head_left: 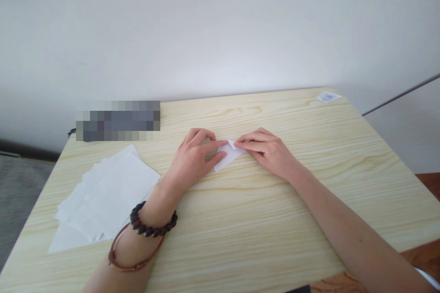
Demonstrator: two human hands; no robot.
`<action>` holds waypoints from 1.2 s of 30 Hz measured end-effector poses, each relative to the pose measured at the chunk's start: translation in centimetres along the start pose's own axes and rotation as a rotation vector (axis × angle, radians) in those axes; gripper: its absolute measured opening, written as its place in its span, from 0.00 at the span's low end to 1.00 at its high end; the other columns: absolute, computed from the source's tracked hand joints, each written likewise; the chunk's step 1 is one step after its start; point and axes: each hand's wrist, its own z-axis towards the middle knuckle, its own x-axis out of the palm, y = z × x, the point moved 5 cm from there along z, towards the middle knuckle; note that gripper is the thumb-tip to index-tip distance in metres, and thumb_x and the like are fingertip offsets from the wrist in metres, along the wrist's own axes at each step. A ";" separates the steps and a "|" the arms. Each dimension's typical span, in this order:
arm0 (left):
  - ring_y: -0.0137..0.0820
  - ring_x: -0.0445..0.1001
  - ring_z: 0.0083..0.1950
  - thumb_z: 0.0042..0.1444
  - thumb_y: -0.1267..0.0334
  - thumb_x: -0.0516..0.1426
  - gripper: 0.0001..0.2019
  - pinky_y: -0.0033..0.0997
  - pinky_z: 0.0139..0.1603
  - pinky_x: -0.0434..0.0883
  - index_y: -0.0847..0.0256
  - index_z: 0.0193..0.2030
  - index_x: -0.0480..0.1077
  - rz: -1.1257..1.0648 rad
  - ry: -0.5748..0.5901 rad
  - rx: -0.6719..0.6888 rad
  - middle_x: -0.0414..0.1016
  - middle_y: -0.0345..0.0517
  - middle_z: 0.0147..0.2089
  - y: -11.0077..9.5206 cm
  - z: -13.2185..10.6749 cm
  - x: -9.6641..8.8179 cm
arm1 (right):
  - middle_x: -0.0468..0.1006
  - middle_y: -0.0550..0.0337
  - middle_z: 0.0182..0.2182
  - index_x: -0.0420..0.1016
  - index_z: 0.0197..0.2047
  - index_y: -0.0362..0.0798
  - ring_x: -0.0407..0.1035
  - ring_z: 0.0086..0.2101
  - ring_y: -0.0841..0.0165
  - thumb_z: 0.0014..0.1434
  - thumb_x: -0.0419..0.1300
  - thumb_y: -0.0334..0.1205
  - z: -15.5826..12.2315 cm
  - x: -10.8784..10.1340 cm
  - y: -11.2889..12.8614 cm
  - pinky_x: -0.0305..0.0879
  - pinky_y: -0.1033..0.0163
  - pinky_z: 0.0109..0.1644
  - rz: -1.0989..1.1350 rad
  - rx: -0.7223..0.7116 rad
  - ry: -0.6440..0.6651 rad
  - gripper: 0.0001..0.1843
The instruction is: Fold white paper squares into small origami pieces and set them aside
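Both our hands meet over a small piece of folded paper point(225, 161) around the middle of the surface point(261, 224), well in from its left and right edges. Our left hand point(216, 149) is half curled, forefinger and thumb touching the paper; whether they grip it or only press, we cannot tell. Our right hand point(240, 143) pinches the other end with its fingertips closed together. We judge the step to be a fold, with a small flap raised between the fingers; the next move seems to call for lining up the edges, then pressing the crease.

The paper's long axis appears slanted, from a near-left corner towards the far-right corner of the surface, with the flap's tip towards the far edge. Our fingers hide part of the outline. Loose white sheets point(106, 197) lie along the left edge; a small white piece point(328, 96) sits by the far-right corner.
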 end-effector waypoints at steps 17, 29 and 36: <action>0.39 0.65 0.52 0.64 0.62 0.54 0.16 0.45 0.56 0.66 0.54 0.57 0.71 0.059 0.076 0.088 0.72 0.49 0.47 -0.4 0.0 0.1 | 0.78 0.55 0.45 0.77 0.50 0.49 0.68 0.42 0.64 0.64 0.52 0.27 0.1 0.1 0.3 0.67 0.54 0.50 -0.053 -0.003 0.079 0.17; 0.39 0.65 0.51 0.64 0.60 0.52 0.16 0.45 0.54 0.67 0.54 0.56 0.72 0.116 0.091 0.065 0.70 0.50 0.47 -0.6 0.0 0.1 | 0.75 0.55 0.44 0.78 0.49 0.52 0.66 0.40 0.64 0.60 0.53 0.25 0.0 0.2 0.4 0.68 0.54 0.47 -0.096 0.026 0.072 0.20; 0.41 0.64 0.51 0.64 0.58 0.52 0.16 0.44 0.51 0.69 0.49 0.55 0.73 0.194 0.087 -0.011 0.69 0.49 0.47 -0.9 0.0 -0.2 | 0.75 0.54 0.36 0.81 0.41 0.50 0.69 0.38 0.64 0.59 0.53 0.25 -0.1 -0.3 0.4 0.69 0.56 0.43 -0.083 0.069 0.018 0.17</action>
